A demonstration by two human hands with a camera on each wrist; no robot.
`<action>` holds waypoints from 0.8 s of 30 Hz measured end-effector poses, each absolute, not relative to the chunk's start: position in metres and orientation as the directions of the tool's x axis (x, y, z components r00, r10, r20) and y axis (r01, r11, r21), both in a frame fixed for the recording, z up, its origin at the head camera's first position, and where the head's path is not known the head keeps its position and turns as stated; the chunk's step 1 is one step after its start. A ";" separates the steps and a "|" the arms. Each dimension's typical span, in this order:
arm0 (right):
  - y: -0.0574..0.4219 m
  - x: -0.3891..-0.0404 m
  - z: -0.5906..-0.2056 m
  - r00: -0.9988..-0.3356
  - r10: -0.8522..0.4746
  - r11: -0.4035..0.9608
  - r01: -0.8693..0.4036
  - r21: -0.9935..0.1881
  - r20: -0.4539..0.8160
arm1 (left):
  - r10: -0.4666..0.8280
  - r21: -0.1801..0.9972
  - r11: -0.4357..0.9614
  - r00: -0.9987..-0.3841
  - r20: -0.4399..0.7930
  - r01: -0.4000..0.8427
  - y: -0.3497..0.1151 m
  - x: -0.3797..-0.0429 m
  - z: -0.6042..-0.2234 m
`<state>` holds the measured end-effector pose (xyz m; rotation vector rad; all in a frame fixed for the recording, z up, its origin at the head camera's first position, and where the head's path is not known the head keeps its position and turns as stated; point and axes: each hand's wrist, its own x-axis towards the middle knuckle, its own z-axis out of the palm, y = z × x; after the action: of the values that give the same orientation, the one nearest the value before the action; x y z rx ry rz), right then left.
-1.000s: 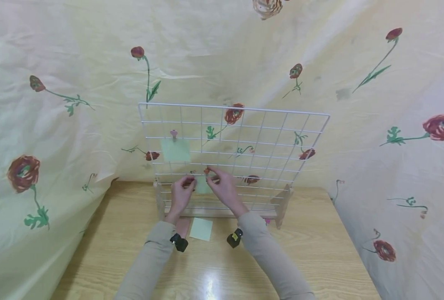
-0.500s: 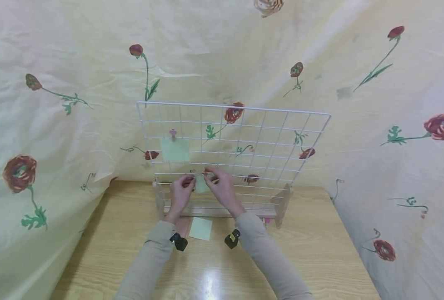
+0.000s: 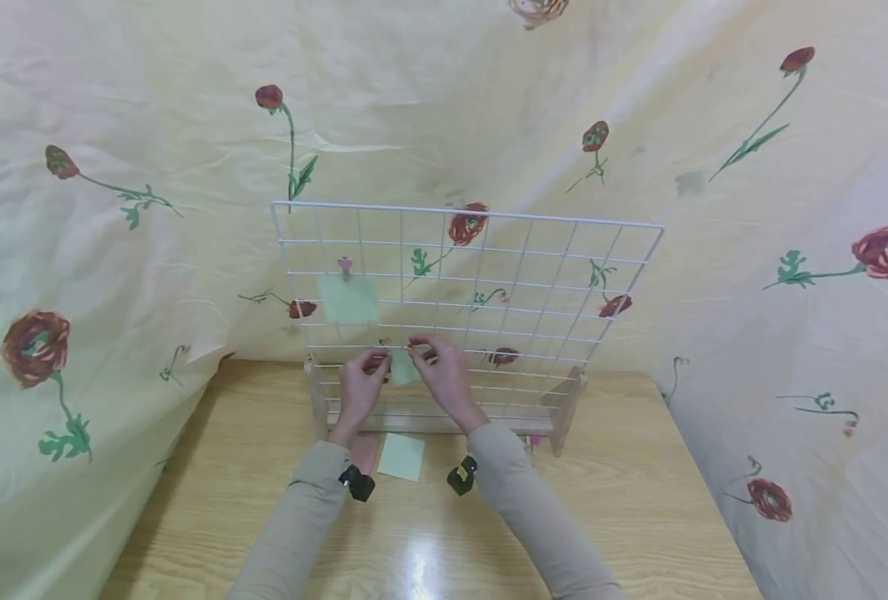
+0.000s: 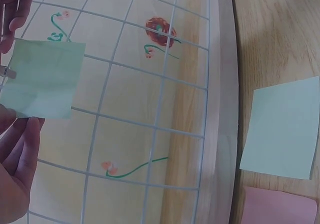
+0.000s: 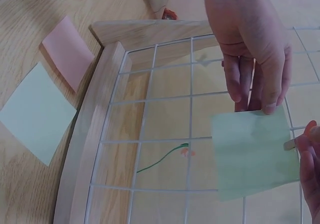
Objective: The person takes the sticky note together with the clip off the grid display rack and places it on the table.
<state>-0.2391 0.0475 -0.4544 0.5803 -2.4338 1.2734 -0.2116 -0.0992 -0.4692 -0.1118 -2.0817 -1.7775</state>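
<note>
A small pale green paper note [image 3: 403, 368] lies against the white wire grid [image 3: 466, 218], low and left of its middle. My left hand [image 3: 361, 387] pinches the note's left edge between thumb and fingers. At the top edge, my right hand [image 3: 446, 377] pinches a small peg with a red head [image 5: 309, 129]; its pale jaws overlap the note's edge in the right wrist view. Higher on the grid, a second green note [image 3: 348, 300] hangs from a pink heart-topped peg [image 3: 345, 266]. In the left wrist view, the held note [image 4: 45, 81] covers part of the wires.
The grid stands in a wooden base [image 3: 444, 424] on a wood-grain table [image 3: 639, 508]. In front of it lie another green note [image 3: 401, 457] and a pink note [image 5: 68, 53]. A pink peg [image 3: 535, 440] sits by the right foot. Flowered cloth [image 3: 152, 333] hangs behind and beside.
The right fingers have shifted slightly left, and less of the red-headed peg shows above them. The left hand keeps its pinch on the note; the head view has tilted a little.
</note>
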 end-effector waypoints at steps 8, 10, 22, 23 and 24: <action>0.047 -0.239 -0.454 -0.854 -0.197 0.519 -0.508 -0.687 0.482 | -0.212 0.944 0.162 -0.924 0.318 0.288 -0.104 -0.233 -0.504; 0.047 -0.238 -0.456 -0.843 -0.202 0.511 -0.526 -0.680 0.499 | -0.217 0.942 0.168 -0.921 0.324 0.292 -0.105 -0.234 -0.505; 0.044 -0.239 -0.472 -0.775 -0.191 0.436 -0.617 -0.655 0.603 | -0.224 0.946 0.169 -0.924 0.309 0.275 -0.104 -0.228 -0.513; 0.044 -0.239 -0.473 -0.772 -0.186 0.427 -0.620 -0.658 0.607 | -0.223 0.945 0.176 -0.924 0.312 0.277 -0.104 -0.228 -0.514; 0.044 -0.239 -0.473 -0.771 -0.181 0.420 -0.622 -0.661 0.610 | -0.220 0.942 0.182 -0.922 0.318 0.281 -0.103 -0.228 -0.514</action>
<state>-0.2393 0.0443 -0.4734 0.6809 -2.2293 1.3155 -0.2275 -0.1035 -0.5140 -0.0582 -2.0824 -1.7907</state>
